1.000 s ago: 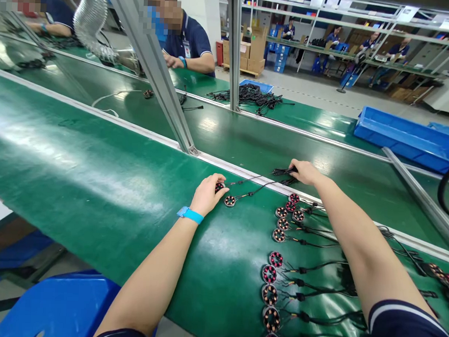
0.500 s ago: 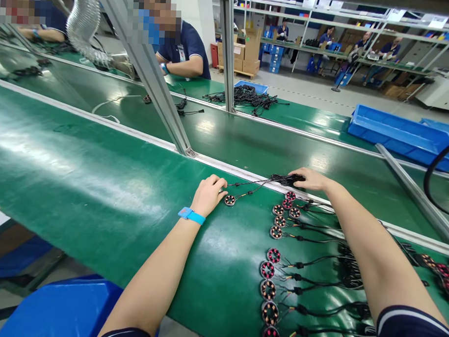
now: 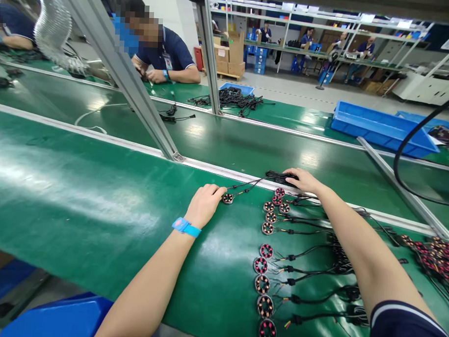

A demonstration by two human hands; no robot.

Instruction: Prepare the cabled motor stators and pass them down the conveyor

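My left hand [image 3: 205, 203], with a blue wrist strap [image 3: 186, 227] below it, has its fingers pressed together at a small round coil part [image 3: 227, 198]; what they pinch is too small to make out. Two thin black cables run right from there to a black cable bundle [image 3: 277, 177] on the metal rail. The fingers of my right hand [image 3: 300, 181] are closed on the right end of that bundle. Below it, several ring-shaped coils [image 3: 262, 284] with red or copper windings form a column on the green table, their black cables stretching right under my right forearm.
A slanted metal post [image 3: 139, 92] rises from the rail [image 3: 224, 172]. Across the belt lie a cable pile [image 3: 234, 99] and a blue tray [image 3: 380, 129]. A person [image 3: 165, 53] works opposite. More coils [image 3: 438, 254] are heaped at right.
The whole view has shifted slightly, moving the table items left in the picture. The fingers of my left hand are closer together by the coil. My right hand stays at the cable bundle.
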